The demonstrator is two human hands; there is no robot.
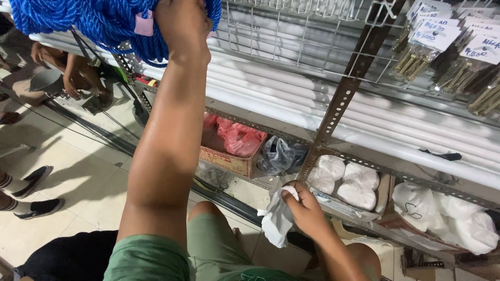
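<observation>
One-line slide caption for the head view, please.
Left hand raised into a blue rope coil; right hand grips a white cloth beside a metal shelf.

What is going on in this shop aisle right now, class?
A person crouches beside a grey metal shelving rack. Their left hand reaches up to a hanging bundle of blue twisted rope, while their right hand grips a crumpled white cloth at the lower shelf's edge. Long white tubes lie on the shelf above, white filled bags below.

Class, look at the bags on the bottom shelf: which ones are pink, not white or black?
The pink bags in the cardboard box, leftmost; the black bag and white bags lie further right.
</observation>
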